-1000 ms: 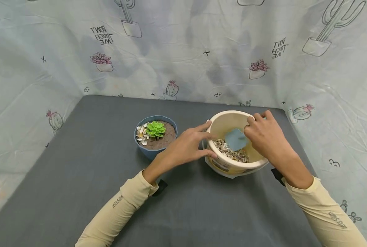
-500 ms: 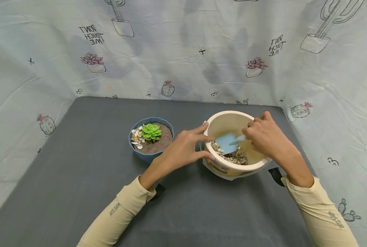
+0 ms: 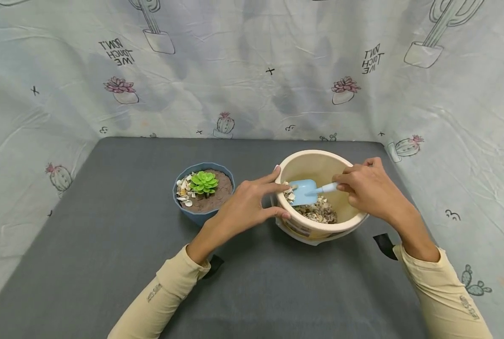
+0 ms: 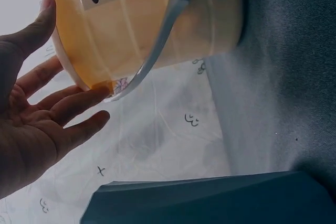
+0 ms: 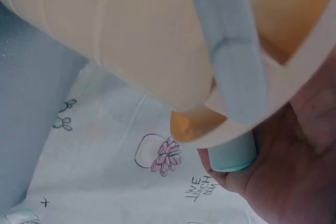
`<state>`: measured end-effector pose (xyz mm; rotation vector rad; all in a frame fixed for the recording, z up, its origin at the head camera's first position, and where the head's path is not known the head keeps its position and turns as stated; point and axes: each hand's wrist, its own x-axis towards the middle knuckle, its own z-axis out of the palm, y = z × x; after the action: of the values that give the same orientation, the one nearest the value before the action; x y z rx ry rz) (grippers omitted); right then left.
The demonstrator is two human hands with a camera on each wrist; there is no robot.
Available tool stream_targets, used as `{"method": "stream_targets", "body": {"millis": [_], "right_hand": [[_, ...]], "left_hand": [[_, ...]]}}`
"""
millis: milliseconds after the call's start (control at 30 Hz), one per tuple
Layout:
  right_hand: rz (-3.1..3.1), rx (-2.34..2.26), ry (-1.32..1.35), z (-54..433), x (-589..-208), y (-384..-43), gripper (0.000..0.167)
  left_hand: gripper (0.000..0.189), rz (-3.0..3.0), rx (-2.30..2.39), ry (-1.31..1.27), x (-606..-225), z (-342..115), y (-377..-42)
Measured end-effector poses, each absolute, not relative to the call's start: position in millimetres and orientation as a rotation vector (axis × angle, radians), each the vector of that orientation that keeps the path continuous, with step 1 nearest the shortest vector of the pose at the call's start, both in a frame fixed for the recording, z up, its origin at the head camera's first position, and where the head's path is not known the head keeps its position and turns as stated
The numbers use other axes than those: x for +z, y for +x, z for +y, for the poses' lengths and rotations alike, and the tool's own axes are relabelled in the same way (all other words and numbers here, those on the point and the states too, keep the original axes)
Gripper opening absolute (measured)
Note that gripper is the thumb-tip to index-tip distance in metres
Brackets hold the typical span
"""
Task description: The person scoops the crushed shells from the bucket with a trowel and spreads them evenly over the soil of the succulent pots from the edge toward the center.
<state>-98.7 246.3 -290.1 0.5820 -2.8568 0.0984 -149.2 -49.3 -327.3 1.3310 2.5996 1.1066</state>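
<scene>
My right hand (image 3: pixel 370 188) pinches the pale handle of a small light-blue shovel (image 3: pixel 304 192). Its blade lies tilted inside a cream bucket (image 3: pixel 319 154), close to the left inner wall. Shells and gravel (image 3: pixel 319 213) cover part of the bucket's bottom, and some white shells show beside the blade. My left hand (image 3: pixel 243 205) holds the bucket's left rim, fingers spread. In the left wrist view its thumb (image 4: pixel 46 17) lies against the rim. The right wrist view catches the handle's teal end (image 5: pixel 233 153) by my palm; the blade is hidden there.
Left of the bucket stands a blue pot (image 3: pixel 197 218) with brown soil, a green succulent (image 3: pixel 204 182) and shells (image 3: pixel 184 190) on its left side. The bucket's grey carrying handle (image 4: pixel 163 40) hangs outside. Patterned cloth (image 3: pixel 235 61) encloses the grey table (image 3: pixel 108 235).
The shovel blade has moved left and up, from the middle of the bucket toward its left wall. My left hand keeps its place on the rim. The view has shifted slightly.
</scene>
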Motion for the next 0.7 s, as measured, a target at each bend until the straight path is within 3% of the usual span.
{"method": "stream_targets", "body": {"millis": [233, 700], "right_hand": [[-2.753, 0.23, 0.532, 249, -285, -87, 0.015], [-2.577, 0.277, 0.513, 274, -264, -65, 0.024]], "left_hand": [[0.097, 2.697, 0.997, 1.176, -324, -51, -146], [0.102, 2.684, 0.989, 1.12, -326, -50, -144]]}}
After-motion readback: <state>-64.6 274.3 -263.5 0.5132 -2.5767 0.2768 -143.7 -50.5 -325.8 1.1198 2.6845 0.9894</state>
